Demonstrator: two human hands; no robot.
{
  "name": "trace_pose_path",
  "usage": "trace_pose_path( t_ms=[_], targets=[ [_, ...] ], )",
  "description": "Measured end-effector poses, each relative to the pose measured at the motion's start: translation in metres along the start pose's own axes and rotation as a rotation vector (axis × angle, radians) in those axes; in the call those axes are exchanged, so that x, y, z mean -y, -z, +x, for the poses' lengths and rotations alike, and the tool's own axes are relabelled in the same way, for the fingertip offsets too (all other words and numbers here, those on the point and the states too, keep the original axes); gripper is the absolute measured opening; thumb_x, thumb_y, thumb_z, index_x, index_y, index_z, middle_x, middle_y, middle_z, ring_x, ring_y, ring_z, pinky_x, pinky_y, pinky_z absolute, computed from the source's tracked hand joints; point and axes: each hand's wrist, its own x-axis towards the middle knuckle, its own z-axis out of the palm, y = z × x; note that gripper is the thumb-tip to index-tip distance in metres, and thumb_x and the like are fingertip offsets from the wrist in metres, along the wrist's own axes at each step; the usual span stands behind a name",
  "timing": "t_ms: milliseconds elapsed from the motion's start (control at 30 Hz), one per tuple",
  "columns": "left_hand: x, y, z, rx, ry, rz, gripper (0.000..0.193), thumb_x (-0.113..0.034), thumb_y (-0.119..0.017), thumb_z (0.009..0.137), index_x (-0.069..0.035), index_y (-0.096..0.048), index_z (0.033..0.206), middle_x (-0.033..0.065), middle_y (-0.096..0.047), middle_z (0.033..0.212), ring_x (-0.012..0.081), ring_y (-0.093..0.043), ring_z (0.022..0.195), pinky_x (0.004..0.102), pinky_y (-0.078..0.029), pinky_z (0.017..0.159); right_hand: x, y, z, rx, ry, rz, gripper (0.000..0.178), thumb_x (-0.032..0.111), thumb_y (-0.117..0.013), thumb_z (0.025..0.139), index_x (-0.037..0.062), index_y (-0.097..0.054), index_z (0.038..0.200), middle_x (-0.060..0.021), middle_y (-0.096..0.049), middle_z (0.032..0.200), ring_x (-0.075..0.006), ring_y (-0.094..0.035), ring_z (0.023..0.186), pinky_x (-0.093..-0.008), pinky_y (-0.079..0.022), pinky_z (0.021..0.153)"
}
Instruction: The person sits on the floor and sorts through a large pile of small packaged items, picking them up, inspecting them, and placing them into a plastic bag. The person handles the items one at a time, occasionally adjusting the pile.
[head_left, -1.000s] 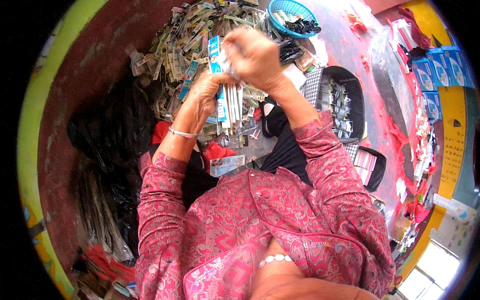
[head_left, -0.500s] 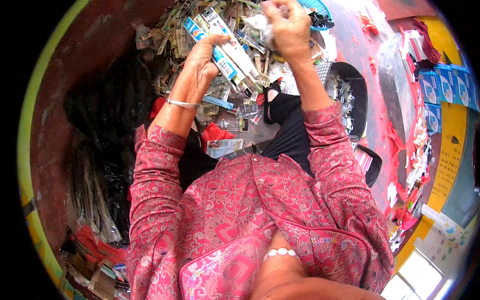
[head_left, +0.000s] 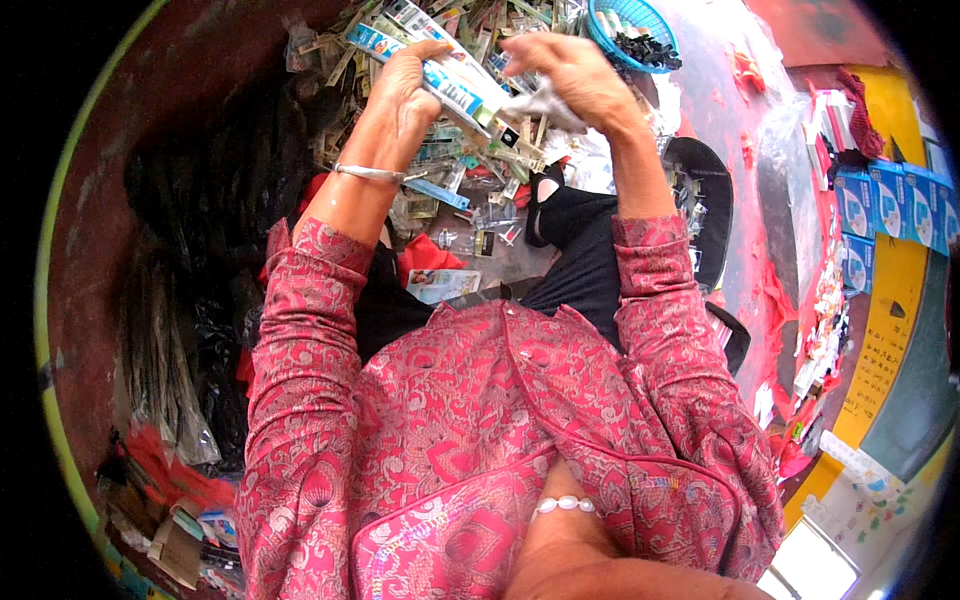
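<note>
My left hand (head_left: 405, 100) is closed on several long, narrow flat packages (head_left: 455, 92), blue and white, held at a slant with the thumb on top. At their lower right end is my right hand (head_left: 588, 80), fingers bent and smeared by motion, with a crumpled white cloth (head_left: 545, 106) under its palm. The cloth appears gripped and lies against the packages. Beneath both hands spreads a heap of small clear packages and strips (head_left: 450, 155). How the right fingers grip is partly hidden.
A blue basket (head_left: 600, 40) with black pieces stands beyond my right hand. A black container (head_left: 712, 210) sits right of my right forearm. Black plastic bags (head_left: 200, 230) lie at left. Blue boxes (head_left: 890, 200) are at the far right.
My right hand has come down and nearer the packages, its fingers loosening, bringing the white cloth against their end. The packages in my left hand have shifted slightly up and left in view.
</note>
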Motion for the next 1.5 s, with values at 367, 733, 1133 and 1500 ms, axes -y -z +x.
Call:
trace_pose_path(
  t_ms=[367,733,1133,1500],
  targets=[
    [-0.001,-0.008,-0.008,0.279,0.222,-0.097,0.027,-0.023,-0.058,0.078,-0.003,-0.052,0.094,0.0113,-0.056,0.085,0.0264,-0.055,0.081,0.046,-0.045,0.077,-0.011,-0.02,0.0,0.365,-0.127,0.011,0.037,0.025,-0.059,0.071,-0.0063,-0.057,0.091,-0.0079,-0.059,0.077,-0.0114,-0.052,0.069,-0.0259,-0.042,0.064],
    [-0.011,-0.009,-0.022,0.53,0.283,-0.031,0.033,0.005,-0.046,0.071,0.006,-0.043,0.104,0.0162,-0.053,0.098,0.0263,-0.052,0.095,0.041,-0.038,0.09,-0.01,-0.007,-0.001,0.405,-0.053,0.284,0.032,0.02,-0.057,0.077,-0.0015,-0.057,0.1,-0.0018,-0.058,0.085,-0.0078,-0.05,0.076,-0.022,-0.041,0.071],
    [0.0,-0.005,-0.02,0.442,0.147,0.261,0.024,-0.006,-0.067,0.068,-0.001,-0.057,0.088,0.0073,-0.06,0.078,0.0185,-0.059,0.069,0.0336,-0.05,0.068,0.0,0.001,-0.008,0.461,0.108,0.212,0.036,0.021,-0.053,0.078,-0.0044,-0.053,0.104,-0.0097,-0.06,0.093,-0.0129,-0.053,0.085,-0.0277,-0.042,0.078],
    [0.01,-0.002,-0.011,0.369,0.242,0.214,0.041,-0.012,-0.061,0.068,0.004,-0.051,0.105,0.0155,-0.06,0.091,0.0256,-0.061,0.074,0.0391,-0.052,0.069,0.001,0.003,-0.011,0.553,0.135,0.169,0.035,0.022,-0.05,0.083,-0.0058,-0.051,0.104,-0.0108,-0.059,0.096,-0.0151,-0.053,0.087,-0.0291,-0.041,0.08]
  ],
)
